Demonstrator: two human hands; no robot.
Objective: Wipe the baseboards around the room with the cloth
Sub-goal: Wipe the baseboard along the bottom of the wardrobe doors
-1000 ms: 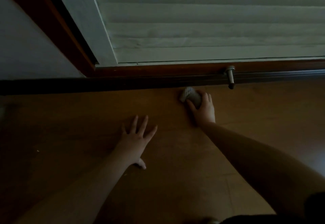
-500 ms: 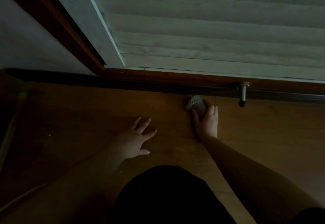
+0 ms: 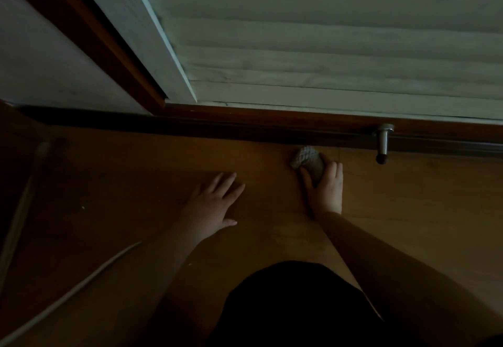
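Note:
A dark brown baseboard (image 3: 245, 126) runs across the view where the wooden floor meets the wall. My right hand (image 3: 325, 190) grips a small bunched grey cloth (image 3: 306, 158) and holds it against the foot of the baseboard, just left of a metal door stop. My left hand (image 3: 211, 205) lies flat on the floor with its fingers spread, a short way left of the cloth and apart from it.
A metal door stop (image 3: 383, 142) juts out from the baseboard to the right of the cloth. Above it hangs a white slatted shutter (image 3: 326, 47) in a brown frame (image 3: 89, 33). A pale cord (image 3: 68, 297) trails over the floor at lower left. My dark-clothed knee (image 3: 294, 306) fills the bottom centre.
The view has tilted and dropped closer to the floor, and my knee has come into sight. The right hand with the cloth stays at the baseboard left of the door stop; the left hand remains flat.

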